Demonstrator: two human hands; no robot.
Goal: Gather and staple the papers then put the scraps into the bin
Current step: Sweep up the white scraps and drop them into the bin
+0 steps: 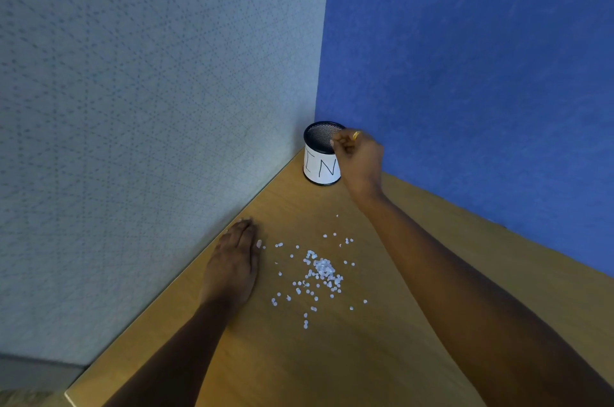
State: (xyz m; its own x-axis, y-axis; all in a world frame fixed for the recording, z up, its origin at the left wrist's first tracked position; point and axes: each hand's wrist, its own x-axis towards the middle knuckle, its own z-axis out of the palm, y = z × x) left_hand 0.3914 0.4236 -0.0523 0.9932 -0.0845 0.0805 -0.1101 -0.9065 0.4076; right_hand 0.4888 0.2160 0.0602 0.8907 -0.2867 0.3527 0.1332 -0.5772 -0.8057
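Note:
A small black mesh bin [319, 154] with a white paper label stands in the desk's far corner. My right hand [358, 154] hovers over its right rim with the fingers bunched together, pinching; what they hold is too small to see clearly. A heap of small white paper scraps [320, 270] is scattered on the wooden desk [382, 340] between my arms. My left hand [234, 263] lies flat on the desk, fingers straight, just left of the scraps and close to the grey partition.
A grey fabric partition [149, 107] bounds the desk on the left and a blue one [481, 74] on the right; they meet behind the bin. The desk's near-left corner [71, 395] shows at the bottom left.

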